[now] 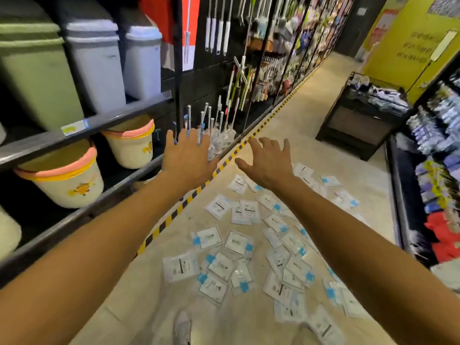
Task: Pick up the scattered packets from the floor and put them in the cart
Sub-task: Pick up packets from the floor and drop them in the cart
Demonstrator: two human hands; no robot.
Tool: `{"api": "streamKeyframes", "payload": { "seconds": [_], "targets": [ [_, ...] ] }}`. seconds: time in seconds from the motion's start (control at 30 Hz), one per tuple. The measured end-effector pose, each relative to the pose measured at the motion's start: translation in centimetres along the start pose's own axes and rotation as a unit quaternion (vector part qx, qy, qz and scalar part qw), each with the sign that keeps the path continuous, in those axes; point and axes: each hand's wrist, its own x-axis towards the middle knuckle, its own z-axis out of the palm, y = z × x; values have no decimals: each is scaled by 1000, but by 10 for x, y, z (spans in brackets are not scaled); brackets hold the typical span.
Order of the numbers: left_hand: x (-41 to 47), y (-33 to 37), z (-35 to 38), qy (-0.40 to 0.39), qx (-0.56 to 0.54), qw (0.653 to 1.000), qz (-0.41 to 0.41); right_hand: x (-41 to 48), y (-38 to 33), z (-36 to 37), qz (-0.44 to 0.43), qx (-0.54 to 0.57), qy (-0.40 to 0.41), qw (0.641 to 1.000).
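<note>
1. Beige smooth shop floor [311, 125]: runs up the aisle centre, far end at top R.
2. Black metal shelf unit [82, 125], L side: upper shelf carries a tall green plastic bin [37, 78] and pale grey lidded bins [97, 63]. Lower shelf carries cream round buckets with pink-orange rims [67, 180]. Further along, long-handled white brushes [219, 33] hang on the black back panel.
3. Dark rack of blue-and-white packaged goods [438, 170], R edge; blurred, contents not legible.
4. Yellow wall [398, 46], top R, behind a low black display stand [356, 125] with folded items on top.
5. Yellow-black hazard strip [174, 215]: on the floor along the base of the L shelf unit.
6. White flat packets with blue corner tabs [234, 242]: scattered on the floor, centre to lower R, many overlapping, between hazard strip and R rack. All lie flat; none in either hand.
7. Left hand [185, 158]: arm extended fwd, back of hand up, fingers straight and spread, holding nothing, over the shelf base/hazard strip.
8. Right hand [268, 163]: arm extended fwd, fingers spread and relaxed, holding nothing, above the far end of the packet spread. Hands near each other, not touching.
9. Pale shoe [183, 327]: bottom edge, on the floor, just short of the nearest packets.
</note>
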Motion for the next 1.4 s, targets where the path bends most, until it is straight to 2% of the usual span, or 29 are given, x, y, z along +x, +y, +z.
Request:
{"api": "streamKeyframes", "payload": {
  "seconds": [0.1, 0.33, 0.47, 0.63, 0.73, 0.8, 0.93, 1.07, 1.2, 1.33, 1.4],
  "targets": [
    [40, -7, 72, -27, -4, 999, -25, 50, 2, 73, -14, 1, -16, 1000],
    [61, -2, 283, -120, -33, 988, -91, 99, 5, 304, -92, 33, -138, 986],
    [37, 30, 423, -190, -12, 973, -133, 97, 16, 454, -126, 44, -200, 971],
    [-18, 102, 606, -206, -58, 959, -186, 75, 34, 646, -147, 58, -246, 956],
    [-61, 147, 716, -239, -73, 931, -266, 45, 43, 766, -168, 63, -280, 943],
    [-92, 174, 786, -226, -100, 914, -322, 23, 45, 840, -170, 72, -304, 935],
    [-149, 230, 905, -249, -149, 850, -439, -15, 48, 969, -151, 101, -376, 909],
    [-202, 275, 1003, -315, -169, 792, -494, -35, 54, 1069, -77, 137, -397, 904],
    [-232, 304, 1064, -343, -175, 694, -609, -37, 53, 1132, -44, 137, -363, 921],
    [-232, 313, 1080, -269, -204, 632, -698, -34, 41, 1154, -5, 124, -311, 942],
    [-229, 317, 1077, -213, -254, 574, -748, -31, 39, 1152, 9, 147, -311, 939]
  ]
}}
